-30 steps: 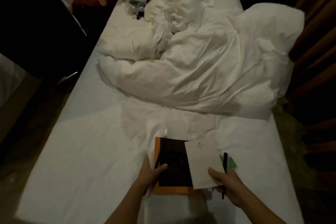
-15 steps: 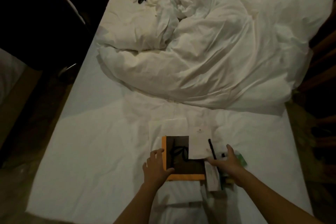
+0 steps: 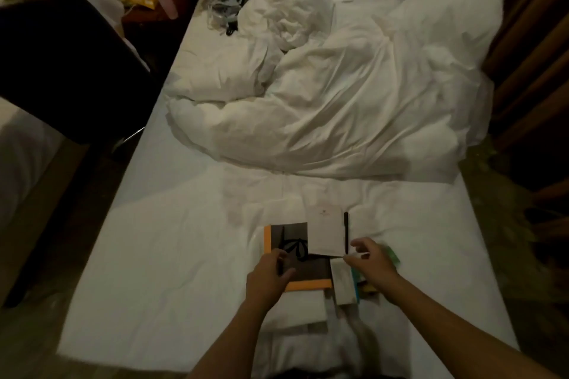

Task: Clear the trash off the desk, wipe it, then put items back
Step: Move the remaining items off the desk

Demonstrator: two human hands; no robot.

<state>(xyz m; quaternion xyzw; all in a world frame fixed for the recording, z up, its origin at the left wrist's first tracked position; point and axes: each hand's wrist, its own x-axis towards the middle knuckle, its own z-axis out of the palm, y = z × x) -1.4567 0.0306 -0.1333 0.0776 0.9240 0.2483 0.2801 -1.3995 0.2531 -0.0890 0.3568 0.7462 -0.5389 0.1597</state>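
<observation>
folder (image 3: 297, 268): dark cover on an orange backing, a black ribbon bow on its face; lies flat on the sheet (image 3: 172, 255) at the near end of the bed, straight ahead of the person.
card (image 3: 326, 232): white and upright, overlapping the folder's far right corner.
pen (image 3: 346, 226): black, lying along the card's right edge.
box (image 3: 343, 286): pale with a blue side, just beside the folder's near right corner.
paper (image 3: 304, 308): white, sticking out from under the folder's near edge.
left hand (image 3: 269, 278): on the folder's near left part; fingers curled onto the cover near the bow, thumb bent across the cover beside them, gripping it.
right hand (image 3: 371, 258): over the card's near right corner and the box; thumb and forefinger apart in a loose curl, other fingers tucked behind. a pale strip shows between the two tips, but the dim blur hides whether they pinch it.
arms: both bare forearms rise from the bottom edge and lean inward, the left from the centre, the right from the lower right, backs of the hands up.
duvet (image 3: 354, 108): white, crumpled across the far half of the bed, well apart from the folder.
</observation>
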